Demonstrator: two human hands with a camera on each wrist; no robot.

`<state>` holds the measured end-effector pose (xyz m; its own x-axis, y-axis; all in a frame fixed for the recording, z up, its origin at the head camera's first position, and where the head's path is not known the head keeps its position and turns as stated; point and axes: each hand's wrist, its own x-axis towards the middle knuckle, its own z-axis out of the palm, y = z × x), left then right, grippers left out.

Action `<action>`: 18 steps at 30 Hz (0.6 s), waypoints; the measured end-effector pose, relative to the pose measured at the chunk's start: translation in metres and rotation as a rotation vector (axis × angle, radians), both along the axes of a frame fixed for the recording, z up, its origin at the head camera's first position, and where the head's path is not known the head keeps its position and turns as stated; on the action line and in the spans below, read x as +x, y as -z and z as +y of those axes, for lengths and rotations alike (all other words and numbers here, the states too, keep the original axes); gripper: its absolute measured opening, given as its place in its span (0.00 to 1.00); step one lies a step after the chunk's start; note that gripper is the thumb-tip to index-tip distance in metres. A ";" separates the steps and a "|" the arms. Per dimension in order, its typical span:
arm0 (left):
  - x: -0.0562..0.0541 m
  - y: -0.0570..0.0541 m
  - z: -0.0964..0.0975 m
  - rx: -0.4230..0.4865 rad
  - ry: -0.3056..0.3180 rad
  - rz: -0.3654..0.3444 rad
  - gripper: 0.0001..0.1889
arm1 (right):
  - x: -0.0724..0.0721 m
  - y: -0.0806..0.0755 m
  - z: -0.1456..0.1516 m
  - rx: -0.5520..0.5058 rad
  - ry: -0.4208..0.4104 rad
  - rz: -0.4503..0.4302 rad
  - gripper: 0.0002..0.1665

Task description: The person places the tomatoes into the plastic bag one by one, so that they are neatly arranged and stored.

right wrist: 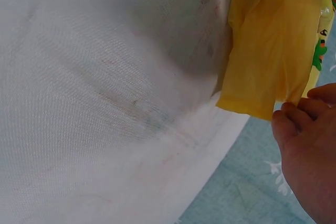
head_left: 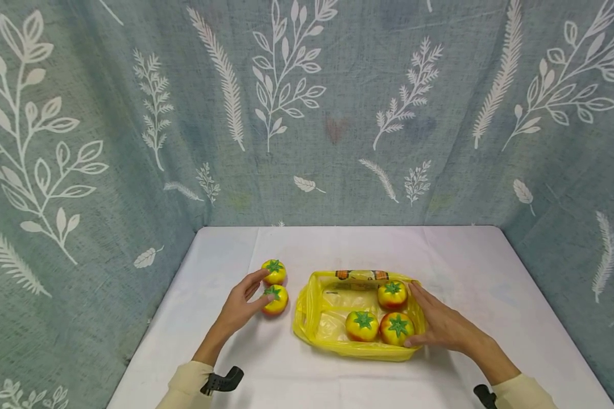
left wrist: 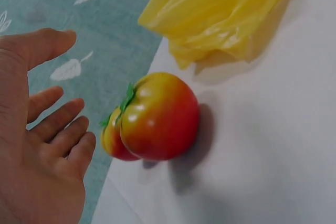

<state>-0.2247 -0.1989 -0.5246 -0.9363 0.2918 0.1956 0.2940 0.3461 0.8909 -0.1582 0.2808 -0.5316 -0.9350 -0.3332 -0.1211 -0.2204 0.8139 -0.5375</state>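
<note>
My left hand (head_left: pixel 239 304) is beside two yellow-red tomatoes with green star-shaped tops, the nearer tomato (head_left: pixel 275 300) and the farther tomato (head_left: pixel 273 272). Its thumb and fingers are spread, and in the left wrist view a gap separates the hand (left wrist: pixel 50 124) from the nearer tomato (left wrist: pixel 163 116). An open yellow plastic bag (head_left: pixel 355 350) lies on the table with three more tomatoes in its right part, one of them a front tomato (head_left: pixel 362 326). My right hand (head_left: pixel 442 324) holds the bag's right end, thumb at the front corner and fingers toward the back.
A white cloth covers the table (head_left: pixel 307 386). Behind and at both sides hangs a blue-green curtain (head_left: pixel 337 187) with white leaf prints. Printed pictures (head_left: pixel 360 275) show on the bag's back rim. Black straps (head_left: pixel 222 382) sit at the wrists.
</note>
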 end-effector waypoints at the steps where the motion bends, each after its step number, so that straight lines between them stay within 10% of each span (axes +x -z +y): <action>1: 0.001 0.002 -0.002 0.005 -0.013 0.005 0.33 | 0.000 0.000 0.000 0.000 0.000 0.002 0.79; 18: 0.015 0.037 -0.010 0.130 -0.157 -0.124 0.46 | 0.001 0.000 0.000 -0.006 0.000 0.004 0.79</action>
<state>-0.2097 -0.2085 -0.5614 -0.9873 0.1208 0.1028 0.1313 0.2589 0.9569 -0.1568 0.2805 -0.5321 -0.9356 -0.3334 -0.1157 -0.2220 0.8108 -0.5415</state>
